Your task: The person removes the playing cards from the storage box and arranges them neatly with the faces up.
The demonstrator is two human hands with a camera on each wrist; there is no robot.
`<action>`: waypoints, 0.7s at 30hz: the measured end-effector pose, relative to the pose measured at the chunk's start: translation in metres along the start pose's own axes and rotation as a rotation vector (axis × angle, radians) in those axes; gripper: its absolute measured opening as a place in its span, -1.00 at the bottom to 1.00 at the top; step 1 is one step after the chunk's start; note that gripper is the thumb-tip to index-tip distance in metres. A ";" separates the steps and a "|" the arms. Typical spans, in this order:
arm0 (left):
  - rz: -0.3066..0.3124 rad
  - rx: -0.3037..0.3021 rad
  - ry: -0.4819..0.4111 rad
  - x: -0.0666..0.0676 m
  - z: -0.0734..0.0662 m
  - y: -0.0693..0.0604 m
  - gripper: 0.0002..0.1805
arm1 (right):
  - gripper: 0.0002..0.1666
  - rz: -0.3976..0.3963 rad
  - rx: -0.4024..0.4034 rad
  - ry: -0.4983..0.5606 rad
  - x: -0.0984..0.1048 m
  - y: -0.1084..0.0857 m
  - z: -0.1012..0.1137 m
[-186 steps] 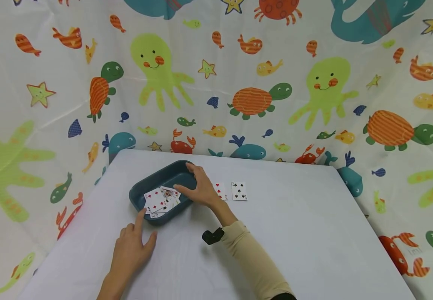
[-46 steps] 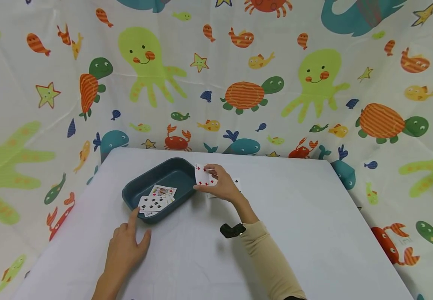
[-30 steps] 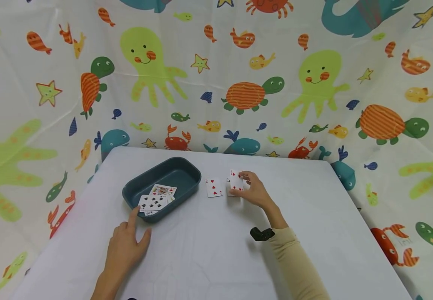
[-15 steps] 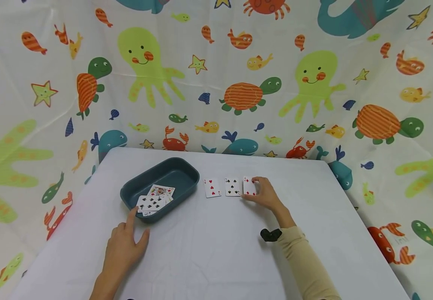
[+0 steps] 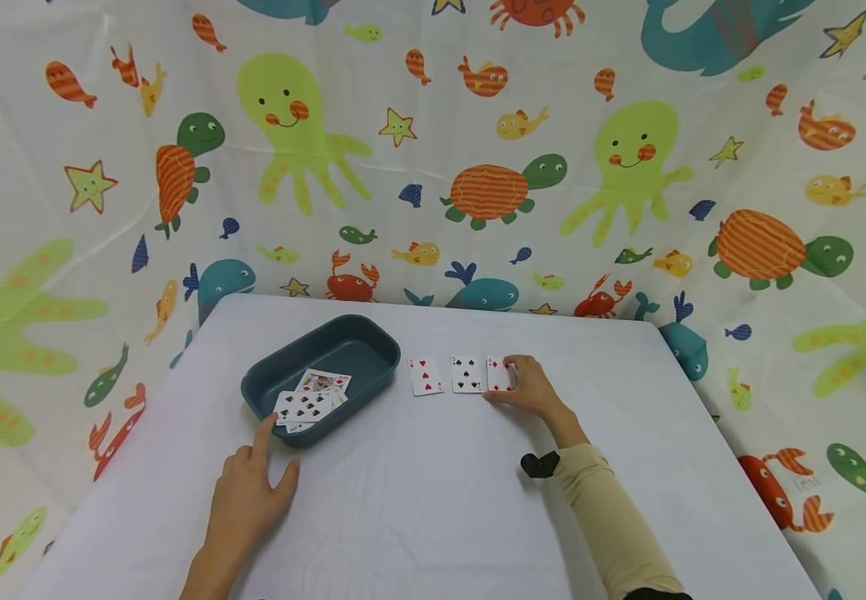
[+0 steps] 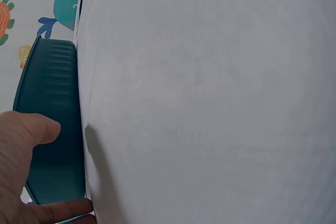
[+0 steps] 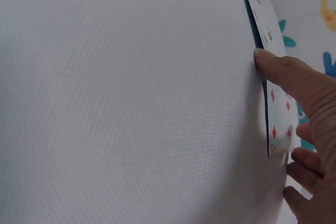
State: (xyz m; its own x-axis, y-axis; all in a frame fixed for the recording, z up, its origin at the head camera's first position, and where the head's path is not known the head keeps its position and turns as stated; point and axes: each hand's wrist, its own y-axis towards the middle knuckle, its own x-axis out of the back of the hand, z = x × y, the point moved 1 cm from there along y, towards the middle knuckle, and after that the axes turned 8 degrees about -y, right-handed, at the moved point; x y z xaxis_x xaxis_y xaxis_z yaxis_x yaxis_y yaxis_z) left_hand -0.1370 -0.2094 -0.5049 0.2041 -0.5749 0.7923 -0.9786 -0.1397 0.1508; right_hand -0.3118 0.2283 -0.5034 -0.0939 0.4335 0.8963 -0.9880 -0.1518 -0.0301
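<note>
My right hand [image 5: 533, 390] holds a diamonds playing card [image 5: 498, 374] by its edges, low at the table, thumb on the near side and fingers on the far side. Just left of it lie a spades card [image 5: 466, 375] and a hearts card [image 5: 426, 377], face up in a row. A dark teal tray [image 5: 361, 346] stands left of the row, with a loose pile of face-up cards [image 5: 303, 407] in its near end. My left hand [image 5: 247, 496] touches the tray's near-left rim with a straight index finger; its thumb [image 6: 44, 129] stands out beside the tray wall.
A white cloth covers the table [image 5: 402, 500]. Behind it hangs a curtain [image 5: 417, 108] printed with sea animals. The table's right edge slants beyond my right arm.
My right hand came out of the tray with the diamonds card, carried it right past the hearts and spades cards, and lowered it beside the spades. My left hand stayed at the tray.
</note>
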 end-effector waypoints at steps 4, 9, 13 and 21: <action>0.014 0.014 -0.001 0.001 -0.001 0.000 -0.14 | 0.00 -0.002 -0.011 -0.022 -0.001 0.001 0.000; 0.010 0.009 0.002 0.002 -0.001 0.000 -0.14 | 0.02 -0.006 -0.010 -0.015 -0.003 0.002 -0.001; 0.020 0.013 0.001 0.002 -0.001 0.000 -0.13 | 0.01 -0.009 -0.014 0.004 -0.003 0.000 0.000; -0.001 0.004 0.005 0.001 0.000 -0.002 -0.14 | 0.07 -0.039 0.002 0.054 -0.007 -0.003 0.000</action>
State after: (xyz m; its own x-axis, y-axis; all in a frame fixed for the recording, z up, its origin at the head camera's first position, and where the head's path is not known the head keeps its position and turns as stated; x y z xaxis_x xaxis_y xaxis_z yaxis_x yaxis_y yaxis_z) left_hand -0.1348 -0.2093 -0.5043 0.2055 -0.5710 0.7948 -0.9782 -0.1437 0.1497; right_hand -0.3079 0.2255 -0.5094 -0.0617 0.4862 0.8717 -0.9908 -0.1356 0.0054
